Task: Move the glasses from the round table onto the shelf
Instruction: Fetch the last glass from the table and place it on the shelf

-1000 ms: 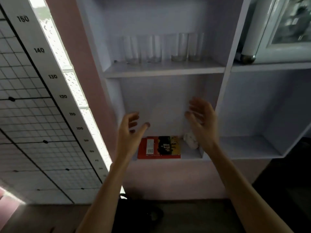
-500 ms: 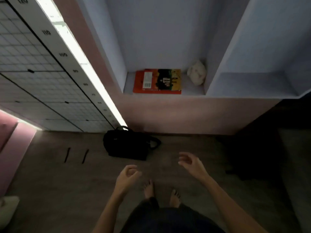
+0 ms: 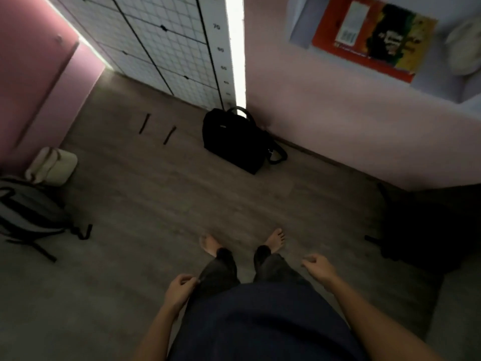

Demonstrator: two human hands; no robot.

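I look down at the floor, and no glasses or round table are in view. Only the lowest corner of the white shelf (image 3: 299, 37) shows at the top right, with an orange book (image 3: 369, 37) lying on it. My left hand (image 3: 179, 289) hangs by my left thigh, fingers curled loosely, holding nothing. My right hand (image 3: 318, 267) hangs by my right thigh, also loosely curled and empty.
A black bag (image 3: 234, 142) stands on the floor against the pink wall. A grey backpack (image 3: 28, 212) and a cream pouch (image 3: 52, 166) lie at the left. A dark object (image 3: 426, 225) sits at the right. A white lump (image 3: 466, 50) lies beside the book.
My view has swung down and left from the shelf with its row of glasses to the floor. Both hands have dropped from chest height to my sides.
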